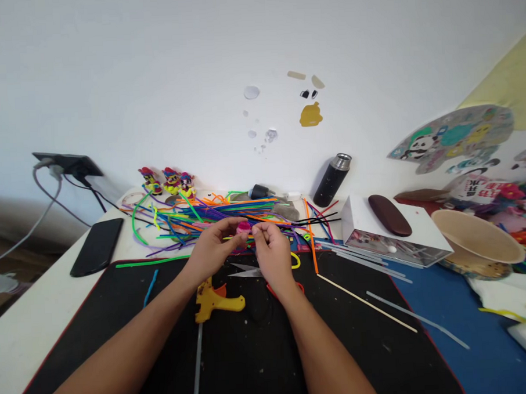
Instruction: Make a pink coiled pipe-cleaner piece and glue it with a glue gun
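Note:
My left hand (215, 245) pinches a small, rounded magenta piece (244, 227) between thumb and fingers; it looks fuzzy, perhaps coiled pipe cleaner. Close against its right side, my right hand (272, 252) is closed in a pinch, and whatever its fingertips hold is hidden. Both hands are raised over the far edge of the black mat (165, 352). Below them lies a yellow glue gun (217, 303) with a clear glue stick (199, 356) in its back end. Scissors (246, 271) lie partly behind my right hand, blades pointing left.
Many colourful pipe cleaners (228, 209) are heaped along the wall. Three small figures (171, 180) stand at the back left, near a phone (96, 246). On the right are a black thermos (332, 180), a white box (390, 226) with a brown case, a bowl (478, 237) and loose glue sticks.

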A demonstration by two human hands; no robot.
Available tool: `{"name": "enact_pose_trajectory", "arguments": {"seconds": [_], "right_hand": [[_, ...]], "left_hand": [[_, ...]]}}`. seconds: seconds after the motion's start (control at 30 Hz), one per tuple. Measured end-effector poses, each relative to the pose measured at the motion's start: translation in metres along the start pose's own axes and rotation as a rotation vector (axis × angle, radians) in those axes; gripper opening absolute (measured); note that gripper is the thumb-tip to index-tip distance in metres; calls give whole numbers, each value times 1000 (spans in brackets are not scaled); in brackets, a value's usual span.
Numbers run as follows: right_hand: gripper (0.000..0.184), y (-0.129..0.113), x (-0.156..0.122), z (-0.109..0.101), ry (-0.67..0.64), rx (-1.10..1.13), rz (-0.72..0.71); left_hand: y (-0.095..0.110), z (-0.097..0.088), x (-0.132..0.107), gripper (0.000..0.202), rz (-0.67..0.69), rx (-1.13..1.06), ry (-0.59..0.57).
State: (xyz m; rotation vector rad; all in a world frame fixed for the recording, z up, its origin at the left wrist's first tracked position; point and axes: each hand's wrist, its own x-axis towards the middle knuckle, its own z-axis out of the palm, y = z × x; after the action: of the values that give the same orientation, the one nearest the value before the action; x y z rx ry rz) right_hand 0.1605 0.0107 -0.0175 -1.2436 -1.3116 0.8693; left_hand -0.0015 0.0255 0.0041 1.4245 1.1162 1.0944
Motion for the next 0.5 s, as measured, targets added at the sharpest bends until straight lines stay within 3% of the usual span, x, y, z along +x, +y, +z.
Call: {"name": "enact_pose_trajectory", "arguments": {"seconds": [0.5], "right_hand": [[27,1,-1,2,7,28,11]], "left_hand": [[3,-4,3,56,-91,-23,-42]]}}
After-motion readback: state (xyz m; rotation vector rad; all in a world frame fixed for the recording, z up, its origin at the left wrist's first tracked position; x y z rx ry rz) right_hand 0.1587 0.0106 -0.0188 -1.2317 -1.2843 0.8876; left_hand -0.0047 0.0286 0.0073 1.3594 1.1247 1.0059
